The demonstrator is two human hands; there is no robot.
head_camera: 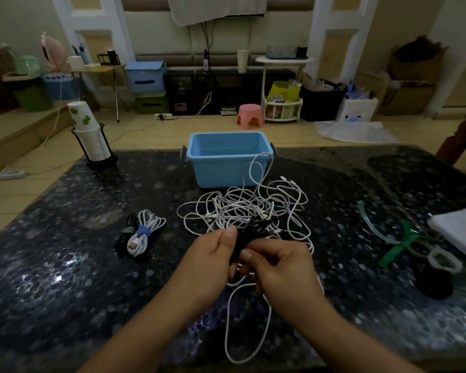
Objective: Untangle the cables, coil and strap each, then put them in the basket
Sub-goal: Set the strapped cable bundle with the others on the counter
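Note:
A tangle of white cables (242,208) lies in the middle of the dark table, just in front of the empty blue basket (228,160). My left hand (213,254) and my right hand (277,262) both grip a bundled black cable (249,232) above the near edge of the tangle. A white cable loop (246,321) hangs below my hands onto the table. To the left lie two coiled cables: a white one (145,232) with a blue strap and a black one (124,238) with a grey strap.
Green and pale straps (396,243) and white rings (444,261) lie at the right, beside a white flat object (460,230) and a black round thing (436,284). A stack of paper cups in a holder (90,135) stands at the table's far left corner.

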